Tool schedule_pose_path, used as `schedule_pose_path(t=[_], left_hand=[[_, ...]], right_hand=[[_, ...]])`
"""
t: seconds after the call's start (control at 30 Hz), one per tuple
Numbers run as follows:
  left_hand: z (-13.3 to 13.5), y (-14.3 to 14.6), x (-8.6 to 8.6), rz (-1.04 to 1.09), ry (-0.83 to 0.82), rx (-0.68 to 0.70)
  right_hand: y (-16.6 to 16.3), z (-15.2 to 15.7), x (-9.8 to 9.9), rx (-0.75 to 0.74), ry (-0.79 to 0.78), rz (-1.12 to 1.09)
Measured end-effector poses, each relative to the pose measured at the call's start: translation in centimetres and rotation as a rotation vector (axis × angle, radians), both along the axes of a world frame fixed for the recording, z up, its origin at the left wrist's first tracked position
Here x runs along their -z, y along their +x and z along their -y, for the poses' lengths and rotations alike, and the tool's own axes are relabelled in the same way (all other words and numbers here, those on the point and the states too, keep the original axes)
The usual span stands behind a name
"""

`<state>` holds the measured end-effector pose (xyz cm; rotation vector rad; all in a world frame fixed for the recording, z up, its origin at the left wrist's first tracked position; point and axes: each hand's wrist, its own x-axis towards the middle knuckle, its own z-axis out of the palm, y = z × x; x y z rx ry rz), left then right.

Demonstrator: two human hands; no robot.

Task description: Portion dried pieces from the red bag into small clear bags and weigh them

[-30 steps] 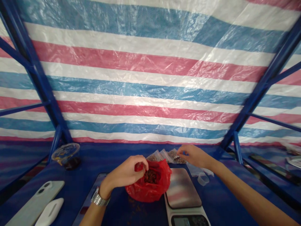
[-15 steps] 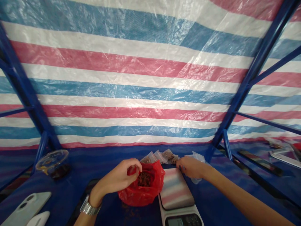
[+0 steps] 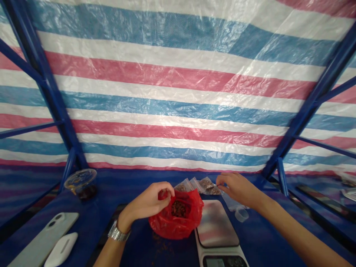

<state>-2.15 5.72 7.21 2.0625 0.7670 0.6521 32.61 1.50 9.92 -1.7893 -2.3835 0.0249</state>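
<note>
My left hand (image 3: 151,200), with a metal watch on its wrist, pinches the rim of a red plastic bag (image 3: 178,227). The bag stands wide at the mouth, and dark brown dried bits (image 3: 178,208) lie inside. Right of it is a kitchen scale (image 3: 218,226) with nothing on its metal plate. Behind the scale, small clear zip bags (image 3: 206,183) of brown bits lie in a row. My right hand (image 3: 239,187) is at the right end of this row, fingers curled together; what they hold, if anything, is hidden. Below it lie clear plastic bags (image 3: 231,203) and a small clear cup (image 3: 241,214).
At left are a phone (image 3: 46,237), a white earbud case (image 3: 61,249) and a lidded plastic tub (image 3: 83,185) with dark contents. Crumbs lie on the blue table (image 3: 164,248). Blue metal posts (image 3: 292,133) stand before a striped tarp (image 3: 178,111).
My right hand has lifted and shifted right, away from the scale's far corner, uncovering the small cup. My left hand keeps its hold on the red bag. The view has turned slightly left.
</note>
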Motion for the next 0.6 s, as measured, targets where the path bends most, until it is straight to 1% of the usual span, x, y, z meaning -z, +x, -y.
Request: schedule_pose_path(t=[0.1,0.2,0.27,0.33,0.37,0.4,0.47,0.53,0.6], left_hand=[[0.0,0.1,0.2,0.008,0.005,0.006],[-0.1,0.1,0.3,0.017,-0.002,0.022],[-0.1,0.2,0.4,0.025,-0.004,0.03],[-0.1,0.2,0.4,0.024,0.003,0.029],[-0.1,0.3,0.5,0.016,0.009,0.025],[-0.1,0.3,0.5,0.005,0.017,0.02],[-0.1,0.5,0.6,-0.017,0.03,0.015],[0.0,0.7,0.7,-0.021,0.035,0.014],[0.1,0.9,0.8,-0.009,0.039,0.015]], right_hand=[[-4.6,1.1,-2.3,-0.208,0.029,-0.122],[-8.7,1.9,-3.2,-0.336,0.015,-0.169],[-9.8,1.7,-3.2,-0.409,-0.03,-0.181],[-9.4,0.8,-3.0,-0.421,-0.051,-0.222],[-8.8,0.1,-2.7,-0.379,-0.038,-0.245],[-8.1,-0.7,-2.2,-0.302,-0.015,-0.256],[-6.6,-2.4,-0.9,-0.064,0.04,-0.188],[-5.5,-3.9,1.1,0.182,-0.021,-0.03],[-5.1,-5.0,3.2,0.242,-0.066,-0.01]])
